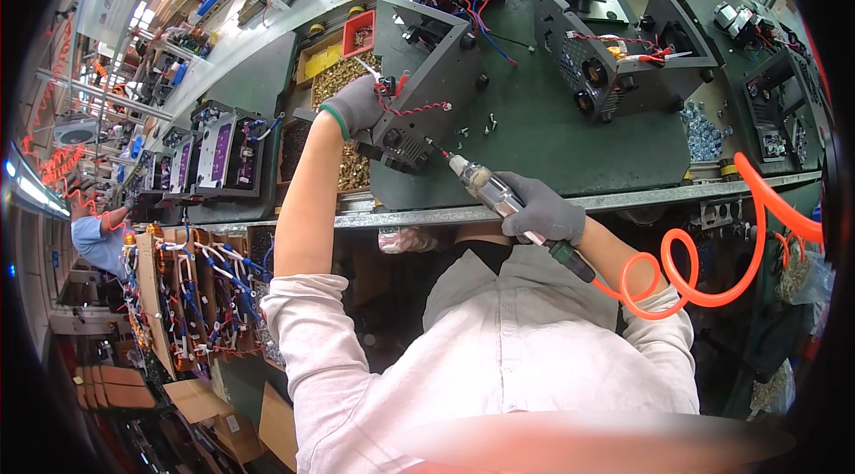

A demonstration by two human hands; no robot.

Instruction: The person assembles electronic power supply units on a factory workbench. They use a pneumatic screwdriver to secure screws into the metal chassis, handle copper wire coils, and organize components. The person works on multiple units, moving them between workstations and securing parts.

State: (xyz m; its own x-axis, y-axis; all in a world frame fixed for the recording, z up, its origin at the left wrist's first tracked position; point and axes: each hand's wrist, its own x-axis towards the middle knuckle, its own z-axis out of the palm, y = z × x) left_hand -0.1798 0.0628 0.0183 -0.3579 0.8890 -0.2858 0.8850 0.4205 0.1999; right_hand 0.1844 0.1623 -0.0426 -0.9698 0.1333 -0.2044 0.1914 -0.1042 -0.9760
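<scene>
The left hand [354,105], in a grey glove with a green cuff, reaches forward with the arm almost straight and the bare forearm rising from a rolled-up pale sleeve. Its fingers are closed on the upper left edge of a dark grey metal housing [419,87], which stands tilted on the green worktop [552,131], just beside a twisted red and black wire [405,107] that hangs out of it. The right hand [543,210], also in a grey glove, is wrapped tightly around the body of a pneumatic screwdriver [499,194]. The elbow is bent and held close to the body, and the tool points up and to the left, with its thin bit touching the lower front face of the housing, probably at a screw, though this is too small to see well. An orange coiled air hose [690,283] goes from the back end of the tool to the right. A tray of brass-coloured screws [343,73] lies just left of the housing. A second, open housing [623,56] stands further right on the worktop.
</scene>
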